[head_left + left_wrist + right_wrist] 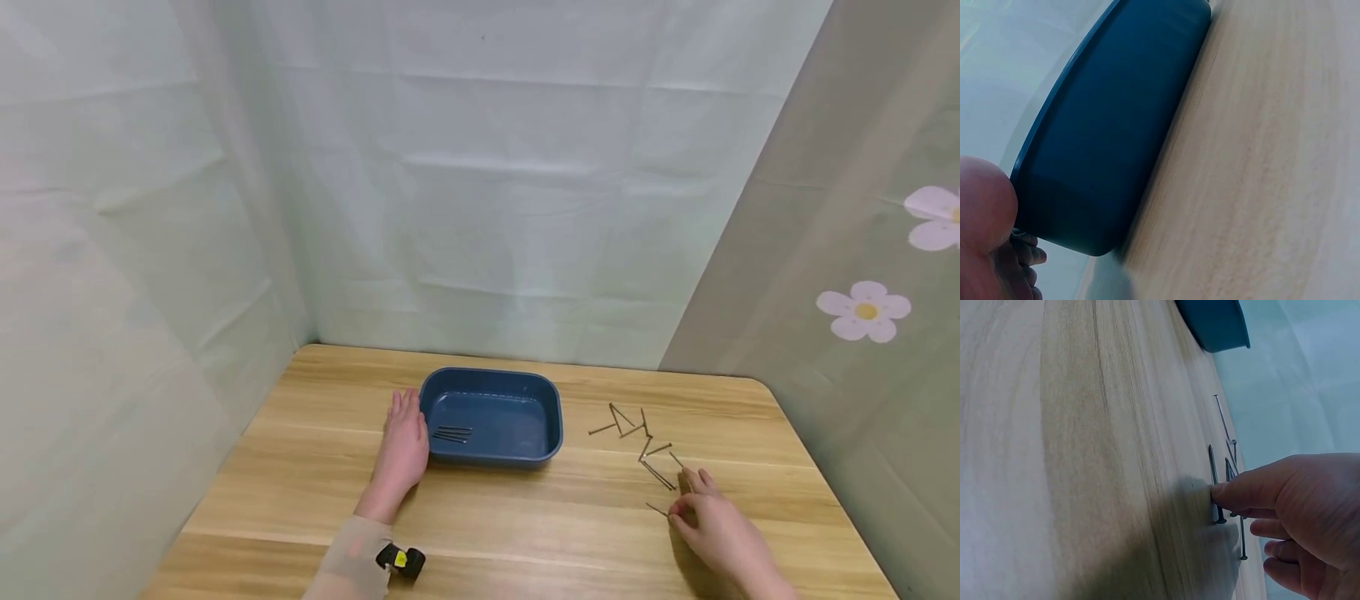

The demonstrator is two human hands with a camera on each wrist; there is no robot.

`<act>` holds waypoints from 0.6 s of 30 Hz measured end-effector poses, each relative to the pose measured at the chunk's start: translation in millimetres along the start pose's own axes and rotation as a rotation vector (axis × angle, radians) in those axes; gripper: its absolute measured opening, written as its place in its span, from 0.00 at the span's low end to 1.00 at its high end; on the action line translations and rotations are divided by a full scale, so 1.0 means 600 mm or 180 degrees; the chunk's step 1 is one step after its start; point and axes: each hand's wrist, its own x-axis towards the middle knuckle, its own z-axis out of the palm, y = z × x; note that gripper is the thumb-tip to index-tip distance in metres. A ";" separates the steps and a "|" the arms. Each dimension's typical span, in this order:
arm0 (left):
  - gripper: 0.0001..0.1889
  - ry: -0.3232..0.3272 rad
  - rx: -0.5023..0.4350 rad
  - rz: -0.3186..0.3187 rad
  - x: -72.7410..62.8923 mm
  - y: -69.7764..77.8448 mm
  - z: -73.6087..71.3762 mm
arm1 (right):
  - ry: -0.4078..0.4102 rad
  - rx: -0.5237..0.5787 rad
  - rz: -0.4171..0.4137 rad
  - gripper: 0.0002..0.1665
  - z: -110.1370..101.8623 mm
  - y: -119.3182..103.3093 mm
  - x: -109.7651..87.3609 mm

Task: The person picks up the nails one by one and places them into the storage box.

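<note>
My left hand [403, 442] rests against the left side of a blue rectangular tray [555, 421], fingers straight along its outer wall. In the left wrist view the thumb [985, 203] touches the tray's rim. Several nails [452, 434] lie side by side at the left end of the tray's floor. Right of the tray, my right hand [716, 525] pinches a single nail [1212, 464] between thumb and index finger, low over the tabletop. More loose nails [647, 442] lie scattered just beyond that hand, some crossing each other; one [676, 459] is right by its fingertips.
The wooden table [525, 533] has rounded far corners. Pale curtains [510, 208] hang behind it and at both sides, the right one with printed flowers [866, 311]. A black strap device [401, 560] sits on the left wrist.
</note>
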 end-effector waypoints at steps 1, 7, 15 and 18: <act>0.27 -0.0008 -0.0010 0.0000 0.000 0.000 0.000 | 0.0011 -0.0012 0.0001 0.13 0.000 0.000 0.000; 0.27 0.0000 -0.0034 0.0006 -0.001 -0.001 0.000 | 0.0046 0.0012 0.0059 0.12 0.004 0.001 -0.001; 0.28 -0.0022 -0.0049 0.0003 -0.003 0.001 -0.003 | 0.0073 0.0046 0.0042 0.11 0.005 0.001 -0.004; 0.27 -0.0001 -0.0036 0.0022 -0.002 0.002 -0.003 | 0.0072 0.0045 0.0043 0.11 0.004 0.001 -0.004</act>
